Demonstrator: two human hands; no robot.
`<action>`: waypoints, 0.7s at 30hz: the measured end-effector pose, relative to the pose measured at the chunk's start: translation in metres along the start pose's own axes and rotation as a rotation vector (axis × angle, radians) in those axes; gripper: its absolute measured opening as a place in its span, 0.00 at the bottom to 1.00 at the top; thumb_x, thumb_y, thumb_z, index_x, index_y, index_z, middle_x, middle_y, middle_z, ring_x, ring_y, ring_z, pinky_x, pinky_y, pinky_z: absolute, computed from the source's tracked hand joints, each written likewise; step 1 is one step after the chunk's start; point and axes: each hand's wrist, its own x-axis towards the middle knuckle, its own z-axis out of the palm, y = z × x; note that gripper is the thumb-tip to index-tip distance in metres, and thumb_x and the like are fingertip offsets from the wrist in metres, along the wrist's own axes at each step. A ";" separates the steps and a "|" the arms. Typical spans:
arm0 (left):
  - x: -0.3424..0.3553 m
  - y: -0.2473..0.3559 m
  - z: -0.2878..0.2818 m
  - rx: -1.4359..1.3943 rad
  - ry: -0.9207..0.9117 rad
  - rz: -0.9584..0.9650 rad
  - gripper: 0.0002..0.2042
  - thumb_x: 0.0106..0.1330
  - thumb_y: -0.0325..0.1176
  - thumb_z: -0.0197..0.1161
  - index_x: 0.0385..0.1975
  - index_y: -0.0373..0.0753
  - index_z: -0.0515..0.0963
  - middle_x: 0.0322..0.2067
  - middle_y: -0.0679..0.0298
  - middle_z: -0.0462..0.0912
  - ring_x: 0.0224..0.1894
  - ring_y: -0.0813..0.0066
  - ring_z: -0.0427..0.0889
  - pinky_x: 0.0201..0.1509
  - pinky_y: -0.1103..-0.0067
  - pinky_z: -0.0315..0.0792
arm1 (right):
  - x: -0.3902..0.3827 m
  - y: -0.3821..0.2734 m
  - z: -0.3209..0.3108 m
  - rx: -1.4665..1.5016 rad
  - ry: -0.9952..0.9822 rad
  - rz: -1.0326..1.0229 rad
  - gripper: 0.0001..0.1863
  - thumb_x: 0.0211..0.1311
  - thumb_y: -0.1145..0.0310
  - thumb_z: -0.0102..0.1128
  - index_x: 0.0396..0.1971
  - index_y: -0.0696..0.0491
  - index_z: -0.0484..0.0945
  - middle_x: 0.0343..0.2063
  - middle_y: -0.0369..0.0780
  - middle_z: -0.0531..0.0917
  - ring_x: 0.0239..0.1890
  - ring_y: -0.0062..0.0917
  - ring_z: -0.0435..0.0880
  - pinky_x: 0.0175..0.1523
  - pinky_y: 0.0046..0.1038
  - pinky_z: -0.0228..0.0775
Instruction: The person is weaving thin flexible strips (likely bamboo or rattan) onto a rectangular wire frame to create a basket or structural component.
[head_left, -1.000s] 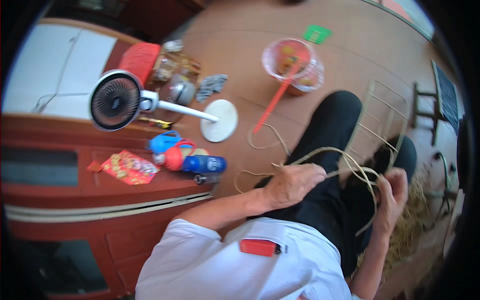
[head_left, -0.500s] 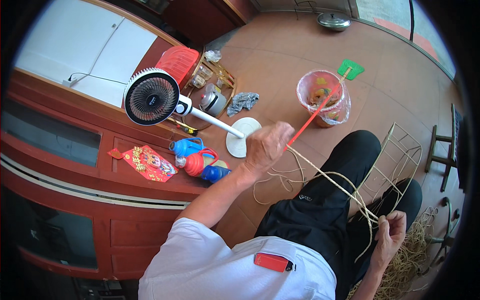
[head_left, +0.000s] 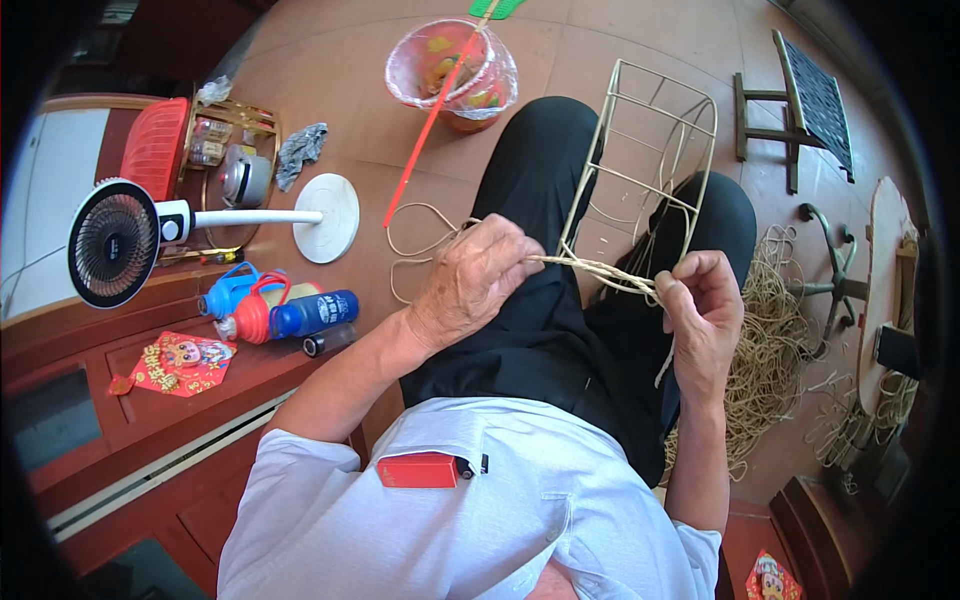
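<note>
Holding cord (head_left: 610,271); fan (head_left: 215,217), bucket (head_left: 485,98) on brown tiled floor (head_left: 340,90).

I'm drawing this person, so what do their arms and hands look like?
The left hand and right hand are both bare: no gloves, and no watch or bracelet that I can see. The left forearm and right forearm are bare too. The shirt has short, loose, pale bluish-white sleeves.
</note>
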 end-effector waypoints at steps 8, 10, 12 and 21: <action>-0.038 -0.105 -0.107 0.673 0.138 -0.232 0.11 0.73 0.21 0.63 0.51 0.38 0.84 0.42 0.53 0.86 0.48 0.45 0.87 0.52 0.57 0.82 | 0.001 -0.005 -0.001 0.000 -0.044 -0.038 0.06 0.73 0.79 0.68 0.40 0.53 0.79 0.30 0.23 0.75 0.30 0.04 0.68 0.36 0.13 0.60; -0.035 -0.098 -0.123 0.971 0.247 -0.271 0.15 0.69 0.18 0.63 0.54 0.37 0.84 0.44 0.53 0.87 0.51 0.45 0.87 0.57 0.56 0.80 | 0.002 -0.004 -0.002 -0.009 -0.063 -0.038 0.07 0.73 0.79 0.68 0.40 0.53 0.79 0.30 0.23 0.75 0.30 0.04 0.68 0.36 0.13 0.60; -0.011 -0.051 -0.120 0.880 0.193 -0.225 0.16 0.68 0.18 0.64 0.55 0.36 0.84 0.48 0.52 0.87 0.53 0.46 0.86 0.59 0.58 0.79 | 0.002 0.000 -0.004 -0.012 -0.044 -0.036 0.05 0.73 0.80 0.68 0.40 0.54 0.80 0.30 0.23 0.75 0.30 0.04 0.69 0.36 0.13 0.60; -0.017 0.072 -0.002 0.098 0.052 0.357 0.21 0.55 0.17 0.70 0.50 0.40 0.88 0.49 0.61 0.86 0.51 0.60 0.84 0.58 0.66 0.81 | 0.000 -0.007 -0.007 -0.287 -0.130 -0.203 0.06 0.76 0.80 0.66 0.45 0.58 0.90 0.34 0.31 0.76 0.28 0.10 0.74 0.33 0.17 0.65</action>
